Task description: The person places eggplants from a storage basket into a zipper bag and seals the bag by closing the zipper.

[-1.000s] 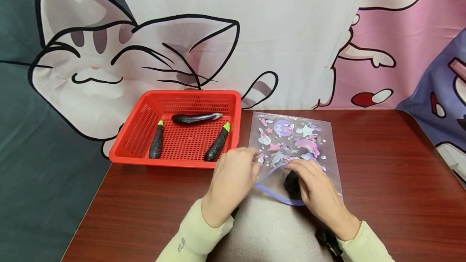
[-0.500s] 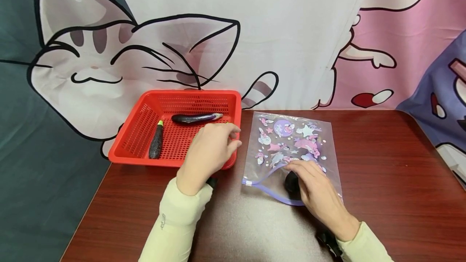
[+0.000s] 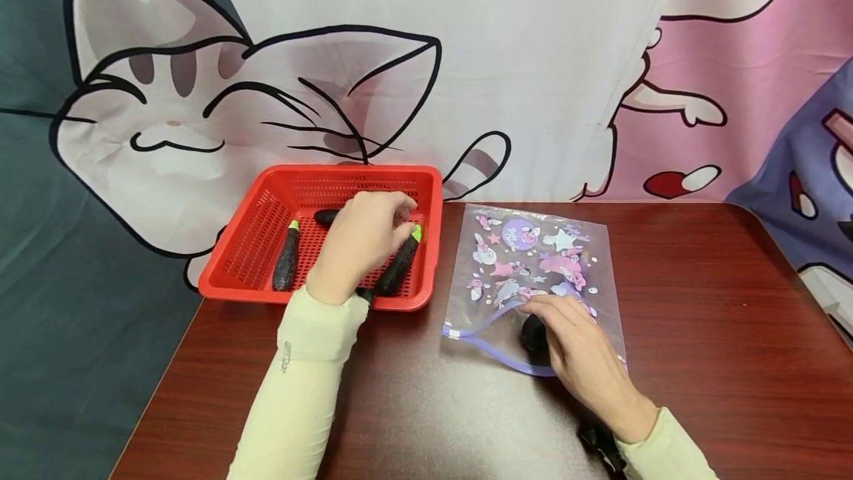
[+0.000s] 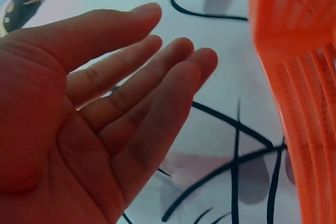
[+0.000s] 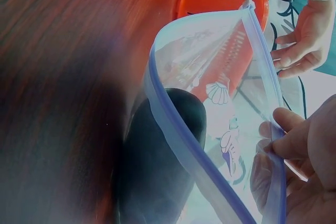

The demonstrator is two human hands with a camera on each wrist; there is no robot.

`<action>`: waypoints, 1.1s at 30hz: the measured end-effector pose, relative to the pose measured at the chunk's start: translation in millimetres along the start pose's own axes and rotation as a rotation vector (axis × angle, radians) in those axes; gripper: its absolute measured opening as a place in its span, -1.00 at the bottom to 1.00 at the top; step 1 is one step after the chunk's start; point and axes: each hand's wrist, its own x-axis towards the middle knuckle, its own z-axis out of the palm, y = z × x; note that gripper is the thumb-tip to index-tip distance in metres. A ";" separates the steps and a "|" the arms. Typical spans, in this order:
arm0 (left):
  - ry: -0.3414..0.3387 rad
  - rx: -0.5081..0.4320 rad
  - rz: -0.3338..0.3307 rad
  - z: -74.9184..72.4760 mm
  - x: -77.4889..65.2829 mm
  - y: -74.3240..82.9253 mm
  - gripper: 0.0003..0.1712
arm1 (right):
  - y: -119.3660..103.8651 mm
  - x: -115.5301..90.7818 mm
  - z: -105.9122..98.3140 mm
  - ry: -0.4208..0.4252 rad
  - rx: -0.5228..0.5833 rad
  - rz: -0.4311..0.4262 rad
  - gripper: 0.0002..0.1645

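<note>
My left hand [image 3: 363, 239] hovers over the right part of the red basket [image 3: 246, 292], fingers loosely spread and holding nothing. Just beside it lies a dark zucchini [image 3: 397, 267] with a bright green end; another zucchini [image 3: 286, 261] lies at the basket's left. Behind the hand is an eggplant [image 3: 325, 218], mostly hidden. On the table, my right hand [image 3: 583, 339] pinches the upper edge of a clear printed zip bag [image 3: 533, 272], keeping its purple-rimmed mouth apart. Inside the bag sits a dark, smooth oblong vegetable [image 5: 163, 156], partly covered by the right hand in the head view.
The brown wooden table [image 3: 720, 332] runs beneath everything. A curtain [image 3: 533, 80] printed with cartoon cats hangs directly behind its far edge. The bag's slider [image 3: 455, 334] is at the left end of its zip, to the right of the basket.
My left hand has left the bag's zip end and moved left over the basket, first covering the right zucchini and then partly the eggplant. The right hand has stayed on the bag.
</note>
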 end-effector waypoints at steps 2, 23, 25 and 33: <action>-0.011 0.018 -0.009 -1.6 5.9 -5.9 -0.67 | 0.1 -0.3 0.3 0.001 -0.001 0.001 -0.56; -0.111 0.090 -0.127 5.4 36.8 -69.5 -0.57 | 0.3 0.0 1.6 0.004 -0.003 -0.011 -0.54; -0.122 0.099 -0.132 6.7 38.0 -75.0 -0.57 | 0.5 0.1 1.5 0.002 -0.002 -0.012 -0.54; -0.158 0.114 -0.155 14.4 43.8 -97.8 -0.53 | 0.6 0.5 2.0 0.000 -0.001 -0.013 -0.54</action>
